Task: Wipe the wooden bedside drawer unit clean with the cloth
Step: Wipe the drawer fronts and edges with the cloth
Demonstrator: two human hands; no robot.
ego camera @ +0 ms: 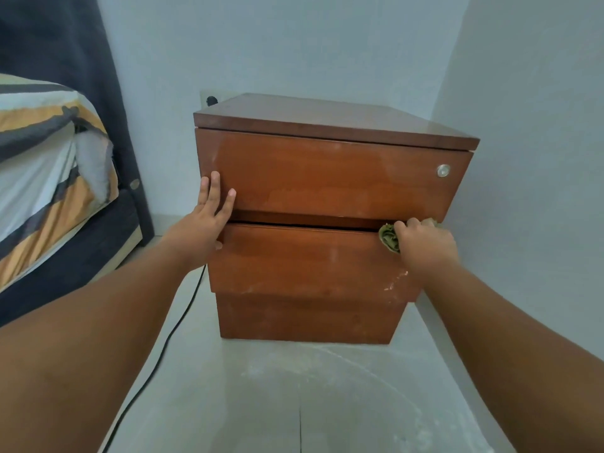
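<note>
A reddish-brown wooden drawer unit (327, 178) with three drawers stands on the floor in front of me. Its middle drawer (304, 259) sticks out a little beyond the top one. My left hand (206, 220) lies flat, fingers spread, on the lower left corner of the top drawer front. My right hand (421, 243) grips a bunched green cloth (389, 238) and presses it against the top right edge of the middle drawer. White scuff marks (397, 282) show on that drawer's lower right corner.
A bed with a striped cover (49, 165) stands at the left, with a dark curtain (81, 60) behind it. A black cable (170, 338) runs along the floor left of the unit. Pale walls close in behind and on the right. A round lock (443, 170) sits on the top drawer.
</note>
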